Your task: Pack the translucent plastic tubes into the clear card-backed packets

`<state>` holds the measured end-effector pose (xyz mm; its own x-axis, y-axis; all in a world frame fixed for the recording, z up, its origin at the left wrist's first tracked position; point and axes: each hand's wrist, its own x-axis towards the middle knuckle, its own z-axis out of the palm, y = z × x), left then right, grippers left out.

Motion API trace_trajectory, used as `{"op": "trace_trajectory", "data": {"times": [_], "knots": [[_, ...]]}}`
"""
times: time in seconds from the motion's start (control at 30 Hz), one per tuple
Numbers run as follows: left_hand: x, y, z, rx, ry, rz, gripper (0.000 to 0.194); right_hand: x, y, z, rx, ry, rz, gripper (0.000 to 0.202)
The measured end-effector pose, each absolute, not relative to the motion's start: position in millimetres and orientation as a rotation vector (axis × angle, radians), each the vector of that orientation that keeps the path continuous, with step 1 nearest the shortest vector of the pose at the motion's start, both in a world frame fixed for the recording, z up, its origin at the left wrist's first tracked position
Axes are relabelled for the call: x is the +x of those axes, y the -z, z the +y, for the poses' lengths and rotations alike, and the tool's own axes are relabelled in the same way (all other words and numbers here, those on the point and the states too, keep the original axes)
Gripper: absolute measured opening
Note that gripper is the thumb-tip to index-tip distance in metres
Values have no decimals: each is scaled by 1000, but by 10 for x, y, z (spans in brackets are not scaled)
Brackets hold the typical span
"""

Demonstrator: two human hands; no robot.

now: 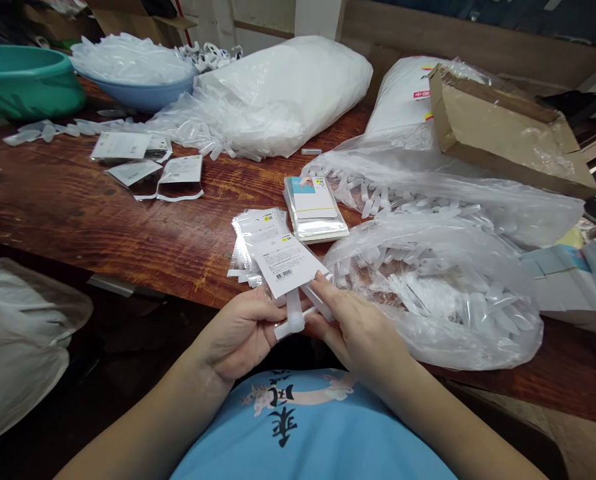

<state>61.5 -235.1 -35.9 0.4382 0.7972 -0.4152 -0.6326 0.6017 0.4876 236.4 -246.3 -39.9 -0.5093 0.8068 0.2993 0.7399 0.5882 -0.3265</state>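
Observation:
Both hands meet at the table's front edge around a clear packet with a white printed card (287,265). My left hand (245,327) pinches the packet's lower left side. My right hand (355,323) has thumb and fingers closed at its lower right corner, around white translucent plastic pieces. One such strip (294,313) hangs between the hands below the card. Fanned clear packets with white cards (243,243) lie just behind on the table. A stack of clear packets with blue and white cards (315,207) sits to their right.
Open plastic bags of translucent pieces (503,320) lie right. A large white bag (298,87), a cardboard tray (508,127), a blue basin (153,93) and a green basin (28,87) stand behind. Filled packets (181,175) lie left on the wooden table (128,240).

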Motion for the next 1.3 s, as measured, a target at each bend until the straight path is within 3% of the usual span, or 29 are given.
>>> {"op": "trace_trajectory", "data": {"times": [0.1, 0.2, 0.4, 0.57, 0.83, 1.0, 1.17, 1.3], "knots": [[593, 328, -2343, 274, -894, 669, 46, 2367, 446, -2443, -1194, -119, -2474, 55], [610, 301, -2354, 282, -893, 650, 47, 2376, 474, -2456, -1258, 1, -2427, 52], [629, 283, -2391, 279, -863, 647, 55, 2458, 330, -2479, -1241, -577, -2415, 72], [606, 262, -2423, 294, -800, 652, 53, 2487, 378, -2379, -1364, -689, -2223, 68], [601, 231, -2479, 289, -777, 630, 51, 2459, 248, -2324, -1379, -1053, -2156, 93], [595, 226, -2517, 317, -813, 604, 51, 2294, 241, -2304, -1556, -896, -2040, 71], [563, 228, -2521, 332, -790, 541, 50, 2309, 231, -2275, -1447, -1026, -2078, 78], [571, 254, -2507, 348, -794, 559, 52, 2330, 174, -2256, -1563, -919, -2127, 60]]}}
